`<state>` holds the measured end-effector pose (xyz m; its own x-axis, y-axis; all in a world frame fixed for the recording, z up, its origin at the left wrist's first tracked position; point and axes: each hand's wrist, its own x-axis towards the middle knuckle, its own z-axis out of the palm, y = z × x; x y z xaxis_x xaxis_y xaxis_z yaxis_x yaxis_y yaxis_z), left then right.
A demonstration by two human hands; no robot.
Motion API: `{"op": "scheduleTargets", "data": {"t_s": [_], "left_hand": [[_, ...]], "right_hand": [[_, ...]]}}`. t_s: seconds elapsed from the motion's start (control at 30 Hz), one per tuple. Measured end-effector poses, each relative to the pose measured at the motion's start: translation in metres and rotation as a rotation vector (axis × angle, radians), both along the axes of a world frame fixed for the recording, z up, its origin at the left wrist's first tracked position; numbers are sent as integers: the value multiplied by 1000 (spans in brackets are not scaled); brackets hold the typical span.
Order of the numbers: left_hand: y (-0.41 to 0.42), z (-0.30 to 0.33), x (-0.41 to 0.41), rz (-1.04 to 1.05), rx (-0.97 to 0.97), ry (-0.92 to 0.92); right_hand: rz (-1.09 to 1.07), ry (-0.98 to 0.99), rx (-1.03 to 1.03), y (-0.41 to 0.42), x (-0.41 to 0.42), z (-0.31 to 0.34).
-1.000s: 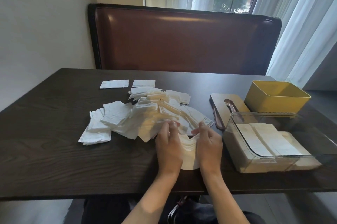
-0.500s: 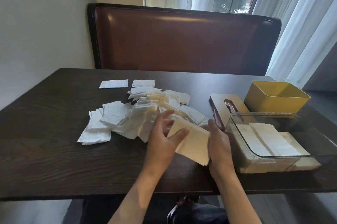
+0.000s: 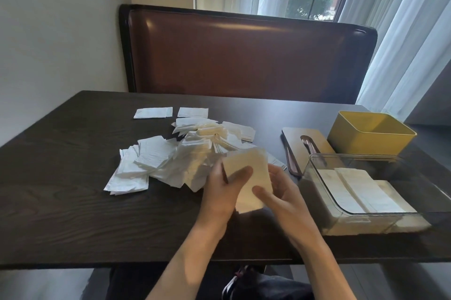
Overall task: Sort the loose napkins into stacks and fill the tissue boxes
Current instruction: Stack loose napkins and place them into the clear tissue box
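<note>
A messy pile of loose white napkins (image 3: 170,163) covers the middle of the dark wooden table (image 3: 61,197). Both hands hold a small stack of napkins (image 3: 251,172) lifted off the table near its front edge. My left hand (image 3: 222,192) grips the stack's left side with the thumb across its face. My right hand (image 3: 278,192) grips the right side, thumb on the stack's lower face. To the right stands a clear tissue box (image 3: 366,189) with folded napkins inside. Behind it sits an open yellow tissue box (image 3: 368,133).
Two single napkins (image 3: 152,112) lie flat at the back of the table. A flat lid with a slot (image 3: 305,139) rests left of the yellow box. A brown leather bench back (image 3: 244,55) runs along the far side.
The hands gathered a stack from the pile's front edge, lifted it, and turned it more upright between both thumbs.
</note>
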<state>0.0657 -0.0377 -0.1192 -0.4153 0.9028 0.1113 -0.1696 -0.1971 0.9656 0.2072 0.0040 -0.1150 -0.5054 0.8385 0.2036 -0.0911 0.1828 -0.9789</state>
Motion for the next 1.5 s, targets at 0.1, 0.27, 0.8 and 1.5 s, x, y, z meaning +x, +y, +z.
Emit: {"op": "scheduleTargets", "data": {"t_s": [0.1,0.27,0.8,1.5], "left_hand": [[2,-7,5,36,26,117],[-3,-5,23,-28,48,256],[-4,-6,44,31,20,59],[-20,-7,27,20,58,514]], "right_hand": [[22,37,11,-4,-2,2],[-114,161,-73,-11,-15,7],[-340,207,-129,-21,-30,-1],[-547,382,-403,-2,-28,22]]}}
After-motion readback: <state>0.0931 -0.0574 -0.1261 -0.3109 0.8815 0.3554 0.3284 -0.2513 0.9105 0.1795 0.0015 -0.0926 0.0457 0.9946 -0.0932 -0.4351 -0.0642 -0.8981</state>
